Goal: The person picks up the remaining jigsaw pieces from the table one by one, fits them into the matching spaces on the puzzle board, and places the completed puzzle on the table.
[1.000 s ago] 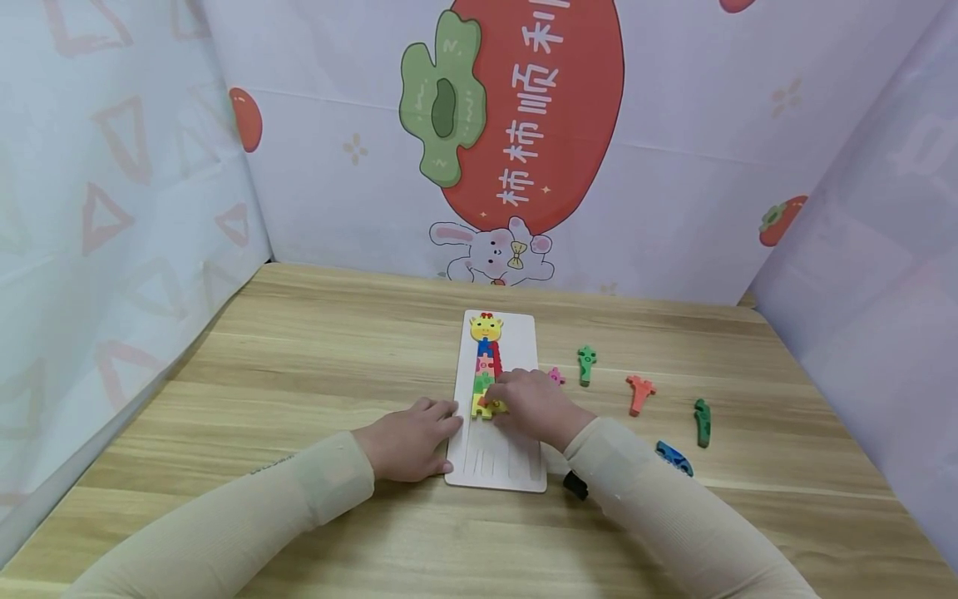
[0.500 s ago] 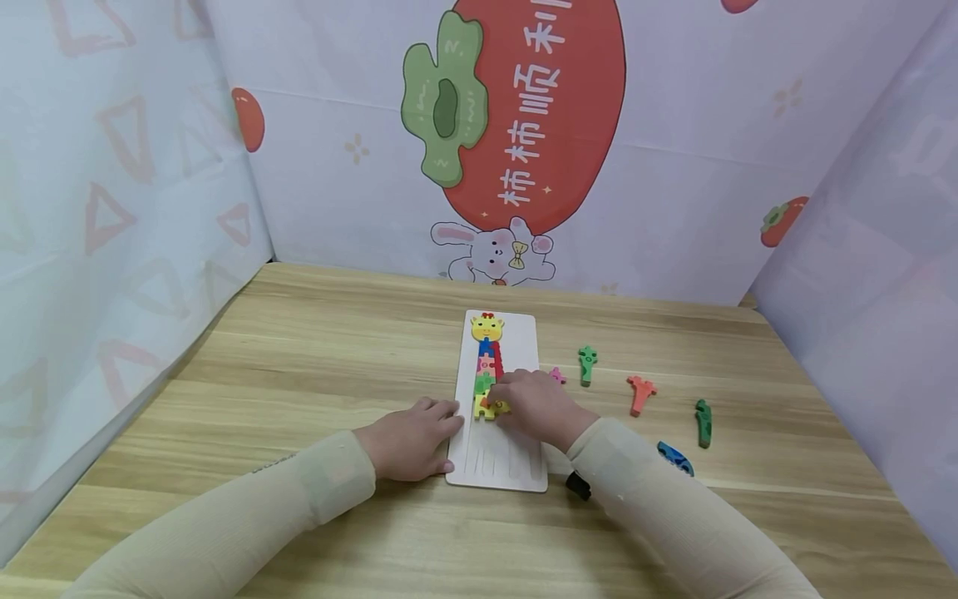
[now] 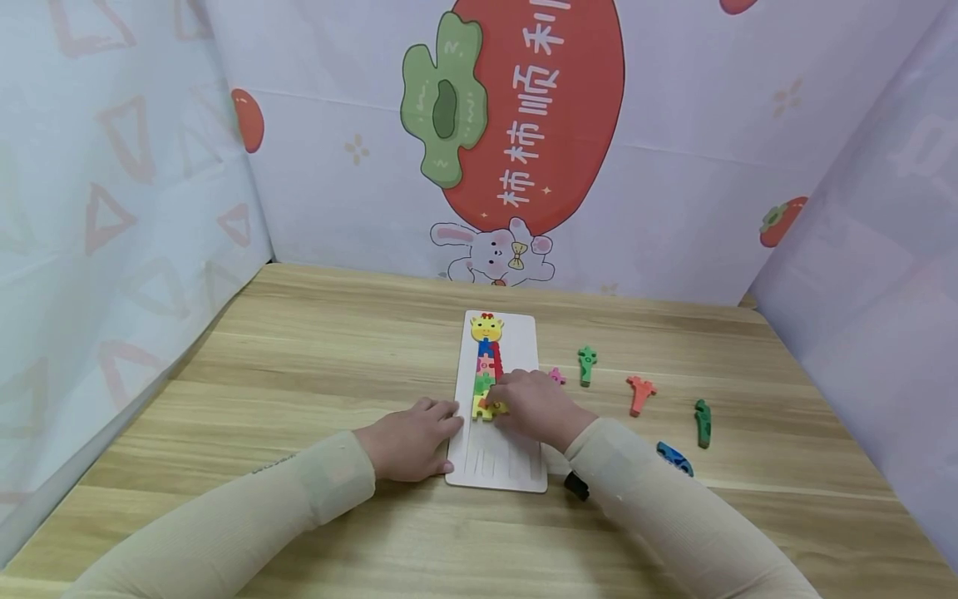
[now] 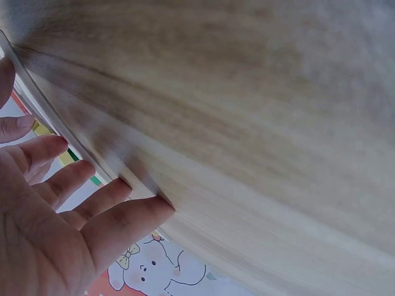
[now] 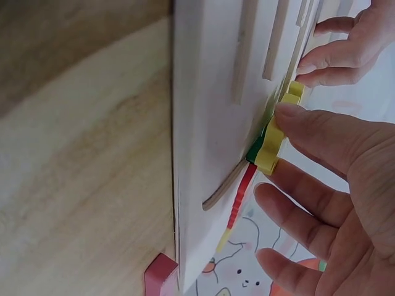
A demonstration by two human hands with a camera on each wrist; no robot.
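Observation:
A pale wooden puzzle board [image 3: 520,349] lies upright on the table in the head view. Down its left half runs a giraffe: a yellow head [image 3: 486,327] above blue, pink, green and yellow pieces, with a red strip alongside. My right hand [image 3: 540,406] pinches a yellow puzzle piece [image 5: 270,147] between thumb and index finger at the neck's lower end; the other fingers are loosely bent. A green bit shows under this piece in the right wrist view. With fingers spread, my left hand [image 3: 413,441] rests along the board's left edge, fingertips touching it.
Loose pieces lie right of the board: a pink one [image 3: 556,376], a green one [image 3: 587,366], an orange one [image 3: 639,393], a dark green one [image 3: 703,423] and a blue one [image 3: 675,458]. A black piece [image 3: 576,485] sits beside the right sleeve. Printed cloth walls surround the table.

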